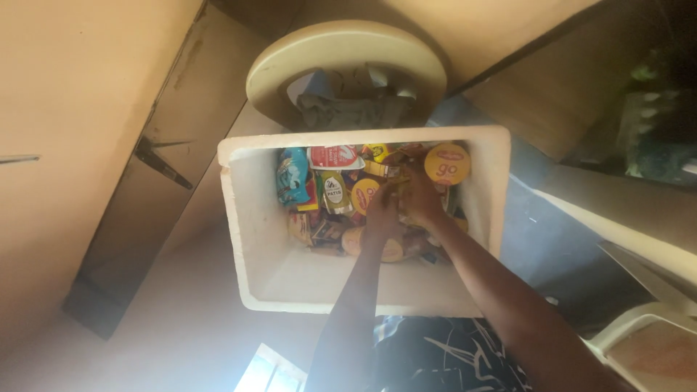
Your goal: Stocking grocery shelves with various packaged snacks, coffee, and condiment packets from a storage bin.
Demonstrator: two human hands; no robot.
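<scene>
A white foam box (pixel 254 218) holds several snack packets and round yellow-lidded cups. Both my hands reach into it from below. My left hand (pixel 382 209) rests on the pile beside a yellow lid (pixel 363 192), with its fingers bent down among the packets. My right hand (pixel 419 194) lies just right of it, its fingertips on a yellow packet (pixel 379 168) near the box's far wall. A larger yellow-lidded cup (pixel 447 162) sits at the far right corner, close to my right hand. A blue packet (pixel 292 174) and a red-and-white packet (pixel 334 156) lie at the left.
A cream round plastic seat with a cut-out (pixel 341 51) and grey cloth (pixel 348 110) lies beyond the box. A dark bracket (pixel 163 163) runs along the wall at left. A white plastic chair (pixel 646 337) stands at the lower right.
</scene>
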